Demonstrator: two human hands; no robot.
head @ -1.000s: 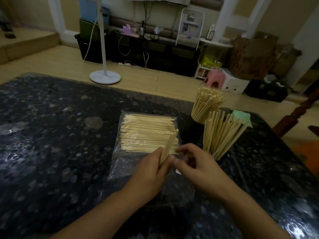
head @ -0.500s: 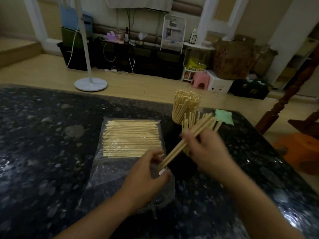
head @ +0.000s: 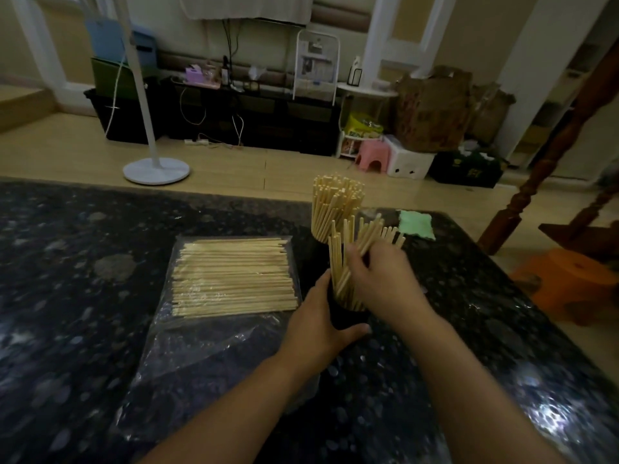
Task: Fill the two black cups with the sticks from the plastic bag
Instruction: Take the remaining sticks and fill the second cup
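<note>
A clear plastic bag (head: 214, 329) lies flat on the dark speckled table (head: 67, 296), with a layer of pale wooden sticks (head: 231, 276) inside its far half. Two black cups stand to its right. The far cup (head: 318, 236) is packed with upright sticks. My left hand (head: 318, 324) grips the near cup (head: 345, 316) round its side. My right hand (head: 378, 279) holds a bundle of sticks (head: 355, 252) whose lower ends are inside the near cup, among sticks that lean there.
A green cloth (head: 415, 224) lies on the table behind the cups. Beyond the table's far edge are a white fan stand (head: 155, 170), a low black cabinet, a pink stool (head: 371, 155) and a wooden post (head: 536, 182) at right.
My right hand carried a bundle of sticks from the bag over to the near cup and lowered their ends into it. My left hand left the bag and took hold of the near cup.
</note>
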